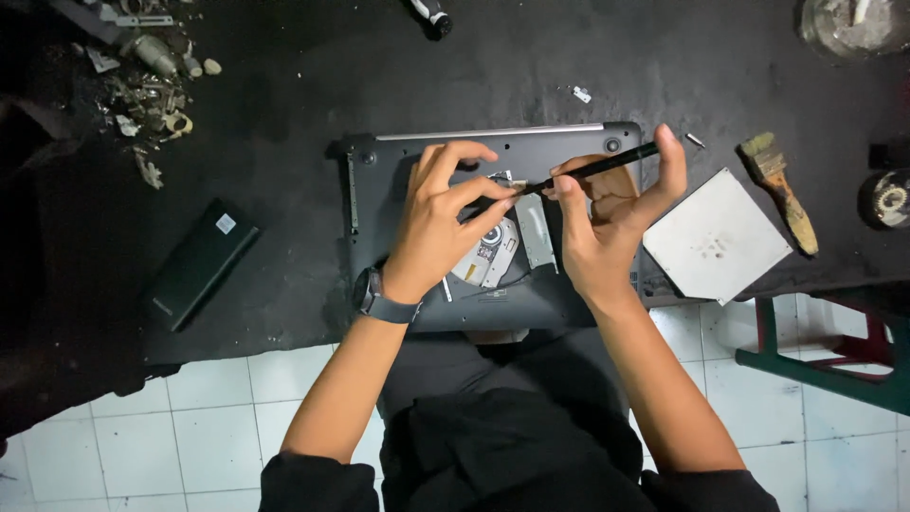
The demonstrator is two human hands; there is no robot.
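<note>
A dark grey laptop base point(398, 161) lies bottom-up on a black mat, with an opened optical drive point(493, 254) on its middle. My right hand point(607, 218) grips a thin black screwdriver point(607, 166), whose tip points left at the drive's metal parts. My left hand point(441, 213), with a dark watch at the wrist, pinches something small at the screwdriver's tip; the fingers hide what it is.
A silver square drive cover point(716, 235) lies right of the laptop, with a paintbrush point(782, 190) beyond it. A black oblong battery point(199, 261) lies at the left. Scrap metal bits point(147, 85) sit at top left. A green and red stool point(834, 351) stands at the right.
</note>
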